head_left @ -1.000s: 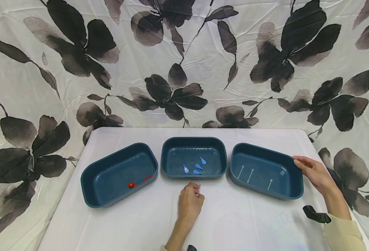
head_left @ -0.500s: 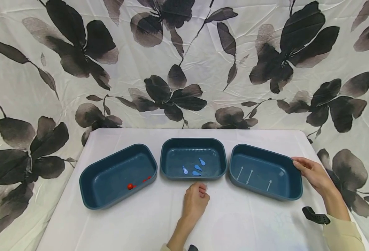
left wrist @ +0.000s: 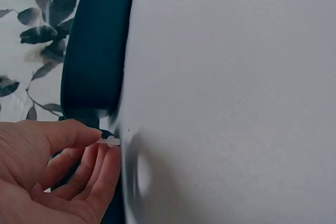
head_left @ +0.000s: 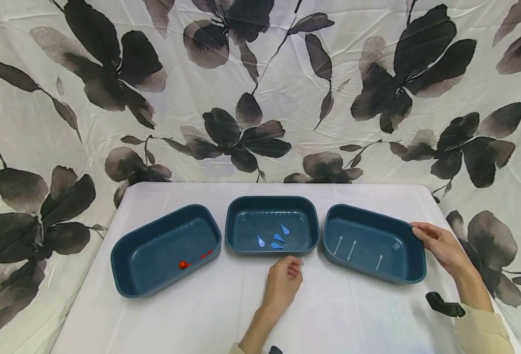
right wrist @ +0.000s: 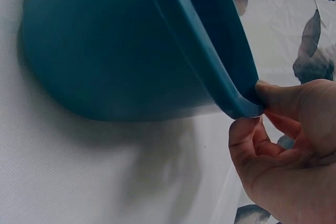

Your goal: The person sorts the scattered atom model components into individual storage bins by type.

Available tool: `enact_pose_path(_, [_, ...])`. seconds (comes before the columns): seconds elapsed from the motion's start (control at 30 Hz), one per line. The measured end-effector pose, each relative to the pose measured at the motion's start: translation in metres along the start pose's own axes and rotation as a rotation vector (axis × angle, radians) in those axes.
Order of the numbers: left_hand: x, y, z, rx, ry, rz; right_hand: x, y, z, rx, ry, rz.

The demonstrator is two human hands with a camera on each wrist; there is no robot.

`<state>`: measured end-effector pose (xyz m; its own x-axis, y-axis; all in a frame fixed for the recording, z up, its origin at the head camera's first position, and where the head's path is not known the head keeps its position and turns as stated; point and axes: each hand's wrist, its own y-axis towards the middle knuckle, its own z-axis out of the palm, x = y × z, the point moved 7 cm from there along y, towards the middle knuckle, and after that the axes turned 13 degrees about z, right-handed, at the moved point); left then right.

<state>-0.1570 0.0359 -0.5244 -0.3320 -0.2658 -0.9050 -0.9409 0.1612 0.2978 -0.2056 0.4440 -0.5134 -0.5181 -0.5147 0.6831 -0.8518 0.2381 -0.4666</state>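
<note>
My left hand (head_left: 282, 285) is just in front of the middle blue tray (head_left: 260, 220). Its thumb and fingertips pinch a small whitish piece (left wrist: 111, 141), mostly hidden by the fingers. My right hand (head_left: 443, 248) grips the outer end of the right blue tray (head_left: 366, 228), thumb over the rim and fingers beneath it, as the right wrist view shows. Inside that tray lie white sticks with arrow-shaped ends (head_left: 351, 250) and a small pale patch. Several blue teardrop-shaped pieces (head_left: 279, 238) lie in the middle tray.
A third blue tray (head_left: 149, 250) stands angled at the left, with a red ball-like piece (head_left: 182, 264) and small red bits along its near side. The trays sit on a white-covered table (head_left: 331, 314). A flower-patterned cloth (head_left: 163, 113) hangs behind.
My left hand has moved right along the front of the middle tray, still pinching the whitish piece. My right hand stays on the right tray, and the trays' contents look the same.
</note>
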Motion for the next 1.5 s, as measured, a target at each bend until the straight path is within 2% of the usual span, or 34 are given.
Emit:
enact_pose_path(0.57, [-0.024,0.020,0.012,0.086,-0.095,0.003,0.000,-0.001,0.000,-0.011,-0.015,-0.015])
enact_pose_path(0.83, [-0.038,0.033,0.017,0.137,-0.078,0.053,0.001,-0.001,0.000,-0.022,-0.042,-0.021])
enact_pose_path(1.03, [-0.046,0.042,0.023,0.167,-0.096,0.056,0.001,-0.001,0.000,-0.006,-0.010,-0.009])
enact_pose_path(1.27, [-0.055,0.056,0.032,0.175,-0.081,0.111,0.001,-0.001,0.000,0.003,0.010,-0.004])
enact_pose_path(1.5, [-0.058,0.067,0.041,0.184,-0.093,0.109,0.001,0.001,-0.001,-0.011,-0.025,-0.009])
